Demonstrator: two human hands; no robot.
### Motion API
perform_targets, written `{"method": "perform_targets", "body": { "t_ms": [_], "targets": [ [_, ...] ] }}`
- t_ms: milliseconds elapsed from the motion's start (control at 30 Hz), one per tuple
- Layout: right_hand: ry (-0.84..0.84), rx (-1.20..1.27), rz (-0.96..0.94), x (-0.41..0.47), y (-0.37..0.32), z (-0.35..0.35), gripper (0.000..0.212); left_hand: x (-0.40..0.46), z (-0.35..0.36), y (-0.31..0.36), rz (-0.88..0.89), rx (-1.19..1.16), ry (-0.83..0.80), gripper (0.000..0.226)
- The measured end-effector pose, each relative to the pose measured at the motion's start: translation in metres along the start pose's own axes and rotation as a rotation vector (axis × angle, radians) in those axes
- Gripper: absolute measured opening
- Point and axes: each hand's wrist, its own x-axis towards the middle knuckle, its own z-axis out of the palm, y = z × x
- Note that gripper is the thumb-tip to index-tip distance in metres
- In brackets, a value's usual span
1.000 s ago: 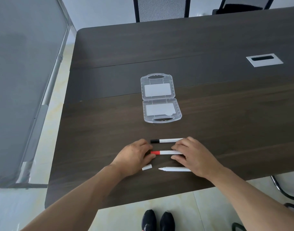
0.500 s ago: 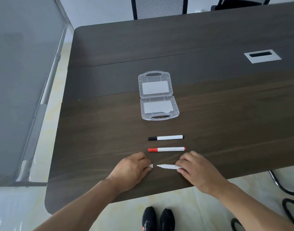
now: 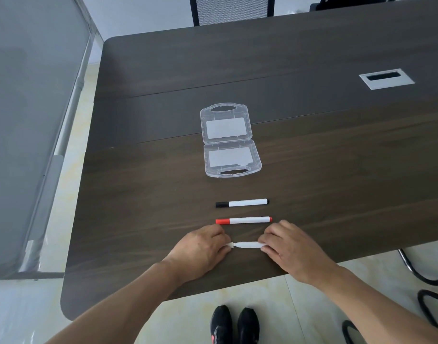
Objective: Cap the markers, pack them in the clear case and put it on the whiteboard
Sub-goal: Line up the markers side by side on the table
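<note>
Left hand (image 3: 201, 249): mine, resting on the dark table (image 3: 337, 170) near its front edge, fingers pinched narrow on the small white cap (image 3: 229, 245), which sticks out at 3 o'clock from my fingertips.
Right hand (image 3: 291, 247): mine, also low on the table, fingers closed around the back end of the white marker (image 3: 247, 244); only the front part of the barrel and the tip show.
White marker: lies level between my 2 hands, tip pointing to 9 o'clock, straight at the cap.
Cap and tip: very close, end to end; I cannot tell whether they touch.
Red marker (image 3: 243, 220): capped, flat on the table just at 12 o'clock from my hands, red cap at its 9 o'clock end; my knuckles are near it but apart.
Black marker (image 3: 242, 203): capped, parallel to the red one and 1 row farther out at 12 o'clock, black cap at the 9 o'clock end.
Clear case (image 3: 229, 140): open flat, both halves up, well apart from my hands at 12 o'clock, beyond the 2 capped markers; a handle cutout at each far end, a white label patch in each half, no markers in it.
Cable port (image 3: 386, 78): grey rectangle in the tabletop, far off toward 2 o'clock.
Whiteboard (image 3: 26, 120): pale grey panel in a metal frame, standing along the table's 9 o'clock side.
Shoes (image 3: 235, 325): black, on the pale floor below the table edge at 6 o'clock.
</note>
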Motion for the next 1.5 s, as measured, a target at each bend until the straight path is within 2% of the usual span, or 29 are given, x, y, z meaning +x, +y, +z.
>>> {"method": "perform_targets", "body": {
  "t_ms": [467, 1033, 1233, 1300, 1400, 1500],
  "targets": [
    [0.005, 0.069, -0.034, 0.012, 0.000, 0.013, 0.014, 0.009, 0.005, -0.002, -0.004, -0.055, -0.032, 0.034],
    [0.023, 0.111, -0.042, 0.012, 0.000, 0.017, 0.011, 0.008, 0.011, 0.000, -0.013, -0.042, 0.024, 0.029],
    [0.007, 0.119, -0.016, 0.011, -0.003, 0.014, 0.019, 0.007, 0.005, 0.006, 0.022, 0.029, 0.041, 0.029],
    [0.018, 0.127, -0.002, 0.009, -0.004, 0.009, 0.024, 0.004, 0.002, 0.009, -0.021, 0.024, 0.034, 0.028],
    [0.070, 0.125, 0.028, 0.009, 0.000, -0.001, 0.033, -0.001, -0.009, 0.010, -0.075, -0.008, 0.111, 0.034],
    [0.183, 0.105, 0.095, 0.022, 0.017, -0.016, 0.028, 0.003, -0.023, 0.002, -0.126, -0.038, 0.259, 0.029]
  ]
}}
